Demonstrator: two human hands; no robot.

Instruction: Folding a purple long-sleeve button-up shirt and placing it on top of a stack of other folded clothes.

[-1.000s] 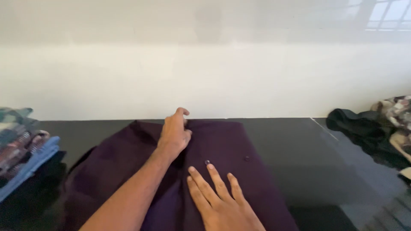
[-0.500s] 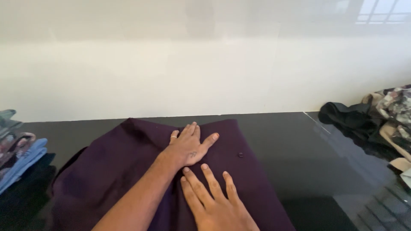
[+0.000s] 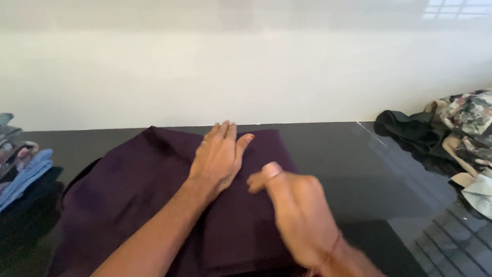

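Head view, looking down: left hand pressed flat, fingers spread, on a dark purple garment laid over a black counter; right hand just to its right and nearer the camera, blurred, fingers curled, thumb up, knuckles over the same cloth, grip on the fabric impossible to confirm. Garment lying directly beneath both hands, far edge just past the left fingertips, close to a pale wall. Soft, light and limp by the look of it, likely to slide on the glossy top and crease where pushed; best taken by pinching a folded edge or a corner, not the middle. Well off to the left hand's side, a stack of folded clothes. Well apart to the right hand's side, a loose heap of black and patterned clothes.
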